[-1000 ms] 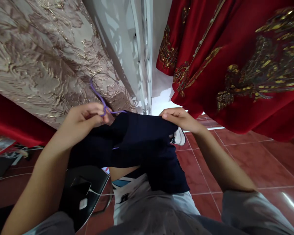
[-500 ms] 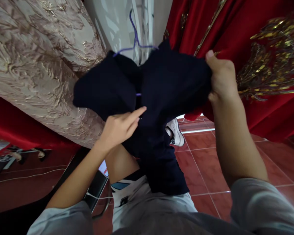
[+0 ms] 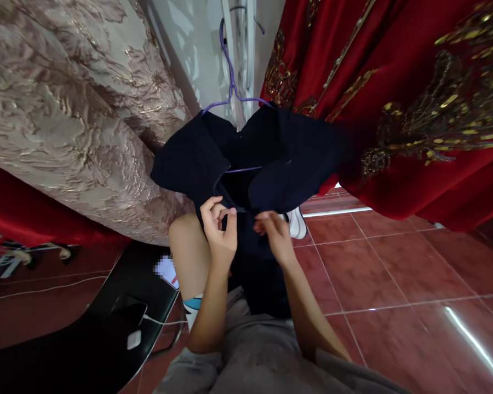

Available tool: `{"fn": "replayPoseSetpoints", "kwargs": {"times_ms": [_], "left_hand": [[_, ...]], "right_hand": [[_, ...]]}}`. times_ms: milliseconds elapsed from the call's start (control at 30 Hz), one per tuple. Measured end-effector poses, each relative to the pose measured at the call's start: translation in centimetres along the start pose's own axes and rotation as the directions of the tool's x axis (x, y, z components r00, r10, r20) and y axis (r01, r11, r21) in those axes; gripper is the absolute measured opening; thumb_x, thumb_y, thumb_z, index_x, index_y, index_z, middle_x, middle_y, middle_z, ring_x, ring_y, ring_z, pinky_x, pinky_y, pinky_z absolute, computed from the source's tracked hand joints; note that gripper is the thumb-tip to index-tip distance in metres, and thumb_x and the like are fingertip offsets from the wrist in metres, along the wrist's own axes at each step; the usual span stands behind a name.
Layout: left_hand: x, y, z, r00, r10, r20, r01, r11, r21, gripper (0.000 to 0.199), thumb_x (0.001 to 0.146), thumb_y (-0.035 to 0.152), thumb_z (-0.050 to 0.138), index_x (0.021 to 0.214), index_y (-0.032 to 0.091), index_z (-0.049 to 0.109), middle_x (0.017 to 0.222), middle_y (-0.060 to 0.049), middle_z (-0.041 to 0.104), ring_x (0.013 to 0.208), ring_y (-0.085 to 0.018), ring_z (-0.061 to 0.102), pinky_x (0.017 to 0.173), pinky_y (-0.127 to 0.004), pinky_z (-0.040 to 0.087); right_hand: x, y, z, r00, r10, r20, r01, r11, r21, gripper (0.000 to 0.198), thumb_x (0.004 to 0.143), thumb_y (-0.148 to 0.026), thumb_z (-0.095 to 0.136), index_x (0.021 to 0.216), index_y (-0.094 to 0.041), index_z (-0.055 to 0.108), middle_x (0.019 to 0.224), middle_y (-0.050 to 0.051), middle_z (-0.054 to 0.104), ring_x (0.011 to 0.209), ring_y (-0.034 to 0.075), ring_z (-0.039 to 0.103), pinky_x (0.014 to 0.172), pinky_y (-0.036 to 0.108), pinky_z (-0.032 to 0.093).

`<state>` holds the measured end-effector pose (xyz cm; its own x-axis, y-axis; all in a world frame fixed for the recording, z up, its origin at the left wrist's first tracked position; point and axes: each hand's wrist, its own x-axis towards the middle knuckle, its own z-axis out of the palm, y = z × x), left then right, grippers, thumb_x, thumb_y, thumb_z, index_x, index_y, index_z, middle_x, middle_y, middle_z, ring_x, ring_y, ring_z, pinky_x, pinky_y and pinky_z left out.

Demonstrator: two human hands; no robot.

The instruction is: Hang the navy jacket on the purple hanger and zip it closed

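Observation:
A navy short-sleeved shirt [image 3: 308,158] hangs on a purple wire hanger [image 3: 232,90], its neckline spread apart so that the hanger's lower bar shows inside. At the bottom of the neck opening, my left hand [image 3: 219,227] has its fingers curled and the thumb against the shirt's front edge. Just to the right, my right hand [image 3: 274,234] pinches at the other front edge, with slight blur at the fingertips. Both hands are close together in front of the shirt. What lies exactly between the fingertips is partly hidden.
A beige embossed fabric [image 3: 66,109] hangs at left, and a red sequinned gown [image 3: 353,109] at right. White rack poles [image 3: 246,54] stand behind. On a black bench [image 3: 86,339] lie a phone [image 3: 129,309] with a white cable and a small white case [image 3: 133,340]. Red tiles [image 3: 378,262] cover the floor.
My right hand has let go of the sleeve and come to the shirt's front, beside my left hand. My left hand has gone from pointing to curled fingers. The neckline now gapes wider.

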<state>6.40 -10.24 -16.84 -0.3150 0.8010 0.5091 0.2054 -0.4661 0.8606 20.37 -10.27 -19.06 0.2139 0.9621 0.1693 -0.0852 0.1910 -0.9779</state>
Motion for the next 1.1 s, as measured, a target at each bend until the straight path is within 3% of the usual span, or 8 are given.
{"fn": "replayPoseSetpoints", "kwargs": {"times_ms": [33,100,300,500,667,767,900,1100], "left_hand": [[-0.6,0.2,0.4,1.000,-0.024,-0.005,0.023,0.999,-0.036,0.033,0.099,0.030,0.063,0.127,0.029,0.047,0.076,0.003,0.044,0.069,-0.015,0.053,0.075,-0.031,0.053],[-1.4,0.9,0.8,0.997,-0.072,0.011,0.072,0.994,-0.077,0.035,0.098,0.032,0.064,0.127,0.031,0.043,0.080,0.002,0.045,0.072,-0.016,0.055,0.076,-0.031,0.053],[-2.3,2.5,0.6,0.992,-0.102,0.070,0.112,0.980,-0.162,0.037,0.099,0.028,0.062,0.130,0.033,0.042,0.092,-0.002,0.057,0.085,-0.018,0.064,0.084,-0.035,0.057],[-1.5,-2.9,0.4,0.961,-0.118,0.248,0.118,0.993,0.018,0.023,0.094,0.018,0.056,0.115,0.023,0.052,0.108,-0.007,0.064,0.106,-0.022,0.066,0.100,-0.039,0.054],[-1.3,-5.2,0.8,0.955,-0.085,0.285,0.065,0.995,0.077,0.009,0.098,0.023,0.057,0.090,0.020,0.057,0.082,-0.002,0.060,0.085,-0.019,0.063,0.083,-0.032,0.052],[-1.3,-5.6,1.9,0.976,-0.064,0.208,0.034,0.989,0.146,0.015,0.100,0.023,0.054,0.085,0.021,0.054,0.080,-0.002,0.059,0.081,-0.018,0.061,0.080,-0.030,0.050],[-0.3,-7.7,3.7,0.975,-0.073,0.210,0.020,0.970,0.240,0.017,0.097,0.018,0.054,0.082,0.021,0.049,0.079,-0.001,0.056,0.078,-0.018,0.059,0.080,-0.031,0.050],[3.6,-7.1,3.9,0.906,-0.083,0.416,-0.026,0.967,0.252,0.019,0.088,0.011,0.066,0.079,0.020,0.053,0.075,-0.001,0.062,0.074,-0.018,0.064,0.076,-0.031,0.052]], "right_hand": [[-0.4,0.9,0.7,0.984,0.089,0.157,-0.090,0.996,0.000,0.034,0.096,-0.055,0.060,0.086,-0.021,0.059,0.074,0.002,0.061,0.065,0.015,0.056,0.061,0.027,0.046],[-0.3,1.8,1.5,0.956,0.128,0.263,-0.133,0.991,0.003,0.037,0.098,-0.056,0.056,0.087,-0.021,0.060,0.079,0.003,0.066,0.068,0.014,0.058,0.064,0.027,0.047],[0.6,0.9,1.6,0.984,0.074,0.161,-0.094,0.988,0.120,0.025,0.092,-0.046,0.066,0.088,-0.021,0.066,0.072,0.000,0.065,0.064,0.013,0.057,0.063,0.026,0.046],[0.1,0.7,1.2,0.954,0.191,0.232,-0.217,0.972,0.091,0.026,0.089,-0.042,0.068,0.078,-0.019,0.071,0.064,0.000,0.063,0.058,0.011,0.052,0.058,0.025,0.040],[1.0,0.5,1.0,0.916,0.257,0.309,-0.290,0.955,0.062,0.026,0.085,-0.041,0.070,0.075,-0.018,0.072,0.054,-0.001,0.058,0.050,0.010,0.043,0.052,0.025,0.029],[2.5,-1.9,1.5,0.941,0.192,0.277,-0.227,0.969,0.099,0.022,0.081,-0.034,0.073,0.066,-0.017,0.070,0.050,-0.003,0.047,0.048,0.007,0.035,0.050,0.026,0.024],[6.0,-8.1,3.4,0.983,-0.069,0.168,0.041,0.985,0.167,0.020,0.086,-0.033,0.073,0.072,-0.019,0.073,0.052,-0.005,0.040,0.048,0.006,0.031,0.049,0.024,0.024],[10.1,-12.1,4.3,0.967,-0.187,0.171,0.172,0.980,0.096,0.033,0.094,-0.044,0.070,0.072,-0.020,0.064,0.055,-0.005,0.036,0.049,0.007,0.035,0.049,0.022,0.029]]}}
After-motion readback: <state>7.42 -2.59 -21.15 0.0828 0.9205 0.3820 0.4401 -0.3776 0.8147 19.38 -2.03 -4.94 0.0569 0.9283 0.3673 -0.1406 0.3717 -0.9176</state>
